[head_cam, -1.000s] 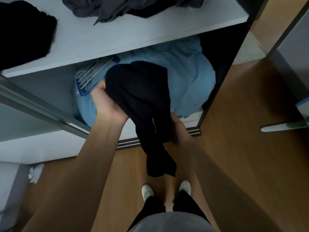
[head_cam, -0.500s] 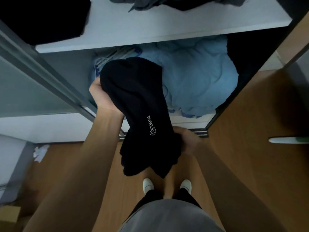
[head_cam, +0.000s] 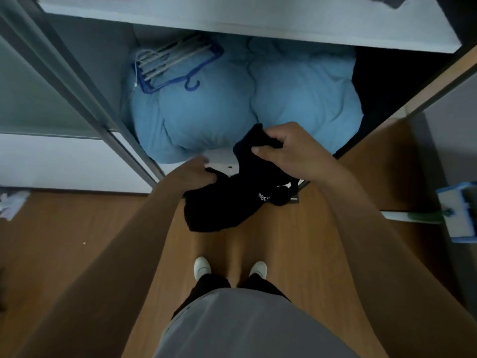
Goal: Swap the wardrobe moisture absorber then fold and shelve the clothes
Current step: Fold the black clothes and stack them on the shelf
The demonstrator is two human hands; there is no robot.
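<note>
head camera: my left hand (head_cam: 197,174) is gripping one edge of the black garment (head_cam: 219,210) while my right hand (head_cam: 291,151) is clutching its upper end, just in front of the blue duvet (head_cam: 206,117).

Centre frame, the garment (head_cam: 227,205) hangs between the left hand (head_cam: 196,171) at its lower left end and the right hand (head_cam: 291,151), higher at its upper right, both before the open wardrobe (head_cam: 103,60). Behind them the duvet (head_cam: 296,99) fills the compartment under the shelf (head_cam: 232,19) across the top, with hangers (head_cam: 175,65) lying on its upper left. A mop (head_cam: 459,210) lies on the floor (head_cam: 77,241) at the right edge.
</note>
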